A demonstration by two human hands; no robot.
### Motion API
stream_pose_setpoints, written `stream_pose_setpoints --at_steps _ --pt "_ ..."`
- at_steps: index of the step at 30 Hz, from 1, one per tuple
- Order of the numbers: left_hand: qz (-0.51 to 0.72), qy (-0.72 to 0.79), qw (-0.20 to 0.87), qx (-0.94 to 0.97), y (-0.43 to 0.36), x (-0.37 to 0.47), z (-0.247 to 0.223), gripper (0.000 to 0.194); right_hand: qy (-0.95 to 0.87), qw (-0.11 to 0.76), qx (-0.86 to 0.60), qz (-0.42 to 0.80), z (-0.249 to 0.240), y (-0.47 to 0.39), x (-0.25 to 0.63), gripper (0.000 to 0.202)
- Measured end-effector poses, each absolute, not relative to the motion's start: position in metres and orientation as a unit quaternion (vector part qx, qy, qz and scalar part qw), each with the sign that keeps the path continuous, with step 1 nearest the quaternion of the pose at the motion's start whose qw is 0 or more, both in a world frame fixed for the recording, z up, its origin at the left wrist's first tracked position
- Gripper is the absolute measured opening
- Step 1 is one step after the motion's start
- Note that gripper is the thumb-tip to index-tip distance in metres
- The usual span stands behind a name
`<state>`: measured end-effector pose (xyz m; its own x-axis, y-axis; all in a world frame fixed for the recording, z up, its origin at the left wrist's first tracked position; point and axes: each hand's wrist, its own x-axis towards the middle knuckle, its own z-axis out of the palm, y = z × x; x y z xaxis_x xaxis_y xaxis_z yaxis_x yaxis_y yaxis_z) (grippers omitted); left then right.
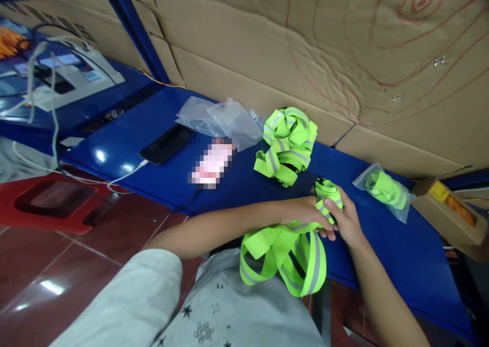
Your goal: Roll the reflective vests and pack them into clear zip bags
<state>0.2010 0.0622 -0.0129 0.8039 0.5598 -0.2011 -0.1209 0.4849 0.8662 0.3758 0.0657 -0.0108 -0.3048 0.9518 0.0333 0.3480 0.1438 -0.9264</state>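
A neon-green strap (pixel 315 265) with a grey reflective stripe is gripped between my two hands. Its upper part is wound into a small bundle with a black buckle at the top, and loose loops hang down in front of my shirt. My left hand (pixel 305 212) closes round the strap from the left, fingers partly hidden behind the bundle. On the right side, my right hand (pixel 346 217) wraps the bundle, its thumb pressed on the front. Just beyond the hands lies a heap of similar straps (pixel 288 143) on the blue table (pixel 244 184).
Clear plastic bags (pixel 229 120) lie near the cardboard wall. A black phone (pixel 168 143) with a white cable and a blurred lit screen (pixel 214 163) are at left. At right are a bagged strap (pixel 385 189) and a cardboard box (pixel 451 209). A red stool (pixel 57 204) stands below left.
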Motion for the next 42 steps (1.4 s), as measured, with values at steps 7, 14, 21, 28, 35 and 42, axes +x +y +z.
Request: stream_pose_setpoints --at_steps 7,14,21,28,35,42 --pt "0.219 0.202 0.830 0.471 0.062 0.194 -0.011 0.011 -0.671 0.345 -0.481 0.447 -0.009 0.065 0.377 0.057" --pt "0.199 0.196 0.836 0.473 0.065 0.190 -0.013 0.015 -0.682 0.340 -0.483 0.431 -0.010 0.065 0.379 0.060" --pt "0.220 0.229 0.819 0.478 0.060 0.200 -0.009 0.004 -0.683 0.340 -0.483 0.429 -0.010 0.066 0.380 0.057" --pt "0.261 0.241 0.811 0.465 0.060 0.206 -0.001 0.004 -0.672 0.331 -0.484 0.452 0.004 0.077 0.385 0.059" --pt "0.231 0.179 0.851 0.437 0.075 0.173 -0.008 0.028 -0.706 0.279 -0.488 0.430 0.024 0.089 0.363 0.062" --pt "0.212 0.237 0.824 0.470 0.074 0.172 -0.017 0.017 -0.664 0.330 -0.494 0.453 -0.005 0.081 0.353 0.056"
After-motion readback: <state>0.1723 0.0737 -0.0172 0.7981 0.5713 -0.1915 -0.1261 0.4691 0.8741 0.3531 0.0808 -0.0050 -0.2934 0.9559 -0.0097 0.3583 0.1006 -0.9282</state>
